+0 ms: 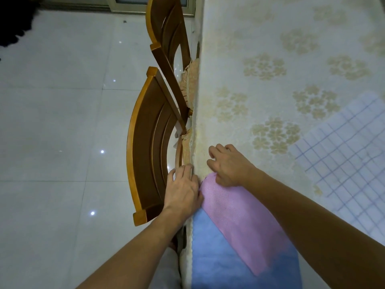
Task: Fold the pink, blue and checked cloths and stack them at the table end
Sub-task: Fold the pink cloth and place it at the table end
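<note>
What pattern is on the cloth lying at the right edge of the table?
A blue grid of checks on white, the checked cloth, seen in the head view.

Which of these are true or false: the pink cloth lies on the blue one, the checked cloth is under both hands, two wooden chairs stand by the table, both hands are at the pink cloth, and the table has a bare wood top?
1. The pink cloth lies on the blue cloth. True.
2. The checked cloth is under both hands. False: it lies apart, to the right, untouched.
3. Two wooden chairs stand by the table. True.
4. The left hand and right hand are at the pink cloth's far end. True.
5. The table has a bare wood top. False: a floral tablecloth covers it.
</note>
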Demonstrator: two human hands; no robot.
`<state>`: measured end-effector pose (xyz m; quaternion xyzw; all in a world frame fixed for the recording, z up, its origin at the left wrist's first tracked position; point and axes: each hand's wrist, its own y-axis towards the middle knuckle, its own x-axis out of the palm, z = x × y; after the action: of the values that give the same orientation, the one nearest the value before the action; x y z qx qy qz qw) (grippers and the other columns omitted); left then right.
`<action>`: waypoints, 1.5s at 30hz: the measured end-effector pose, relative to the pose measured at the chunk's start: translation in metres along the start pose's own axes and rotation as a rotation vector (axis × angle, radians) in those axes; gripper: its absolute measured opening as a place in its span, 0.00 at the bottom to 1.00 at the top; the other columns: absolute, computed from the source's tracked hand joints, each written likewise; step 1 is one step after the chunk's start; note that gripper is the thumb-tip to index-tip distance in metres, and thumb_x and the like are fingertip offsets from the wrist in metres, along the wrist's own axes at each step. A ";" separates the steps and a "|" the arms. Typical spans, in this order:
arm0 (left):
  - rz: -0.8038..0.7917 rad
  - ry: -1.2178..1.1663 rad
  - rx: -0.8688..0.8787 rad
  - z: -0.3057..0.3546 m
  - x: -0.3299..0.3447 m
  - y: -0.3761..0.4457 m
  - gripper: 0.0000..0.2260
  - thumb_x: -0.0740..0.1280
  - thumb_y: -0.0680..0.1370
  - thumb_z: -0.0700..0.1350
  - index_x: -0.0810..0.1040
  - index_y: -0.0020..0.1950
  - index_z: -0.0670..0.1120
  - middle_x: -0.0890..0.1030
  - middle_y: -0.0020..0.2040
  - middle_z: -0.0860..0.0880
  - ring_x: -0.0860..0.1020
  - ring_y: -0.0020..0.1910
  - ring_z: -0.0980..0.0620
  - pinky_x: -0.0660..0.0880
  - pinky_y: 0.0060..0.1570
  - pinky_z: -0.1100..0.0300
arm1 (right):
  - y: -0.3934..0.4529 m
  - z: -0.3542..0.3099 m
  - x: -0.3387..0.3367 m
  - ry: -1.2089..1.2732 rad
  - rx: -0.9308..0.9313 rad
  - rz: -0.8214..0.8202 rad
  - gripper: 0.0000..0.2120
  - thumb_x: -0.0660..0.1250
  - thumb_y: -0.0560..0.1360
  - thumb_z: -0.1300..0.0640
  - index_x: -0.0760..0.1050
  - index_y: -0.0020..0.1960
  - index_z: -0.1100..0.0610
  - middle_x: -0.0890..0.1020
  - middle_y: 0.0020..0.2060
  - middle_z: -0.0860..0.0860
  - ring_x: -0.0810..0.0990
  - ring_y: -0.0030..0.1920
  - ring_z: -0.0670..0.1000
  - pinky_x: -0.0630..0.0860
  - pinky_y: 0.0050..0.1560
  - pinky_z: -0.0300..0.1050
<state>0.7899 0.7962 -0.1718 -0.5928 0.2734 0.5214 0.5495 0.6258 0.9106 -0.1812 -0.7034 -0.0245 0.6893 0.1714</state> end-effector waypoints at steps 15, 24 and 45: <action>0.111 0.047 0.110 0.011 -0.017 -0.012 0.12 0.58 0.80 0.52 0.73 0.60 0.50 0.82 0.56 0.48 0.74 0.57 0.46 0.64 0.58 0.49 | -0.039 0.002 -0.018 -0.075 -0.003 0.094 0.06 0.74 0.61 0.60 0.77 0.33 0.53 0.73 0.28 0.48 0.73 0.36 0.53 0.71 0.39 0.48; 0.310 0.205 0.243 0.038 -0.069 -0.003 0.05 0.70 0.73 0.48 0.78 0.46 0.50 0.82 0.39 0.49 0.76 0.44 0.45 0.67 0.49 0.48 | -0.098 0.016 -0.062 -0.177 0.178 0.283 0.05 0.74 0.63 0.58 0.79 0.38 0.55 0.77 0.40 0.52 0.76 0.43 0.56 0.72 0.51 0.52; 0.783 0.356 0.562 0.104 -0.136 -0.082 0.04 0.66 0.71 0.43 0.75 0.44 0.45 0.77 0.40 0.46 0.74 0.42 0.42 0.64 0.49 0.48 | -0.239 -0.055 -0.096 -0.268 0.579 0.724 0.01 0.69 0.69 0.62 0.78 0.41 0.58 0.78 0.45 0.55 0.76 0.43 0.58 0.69 0.58 0.56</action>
<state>0.7887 0.8797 -0.0015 -0.3550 0.6936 0.4855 0.3964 0.7228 1.0979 -0.0236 -0.4952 0.3929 0.7678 0.1044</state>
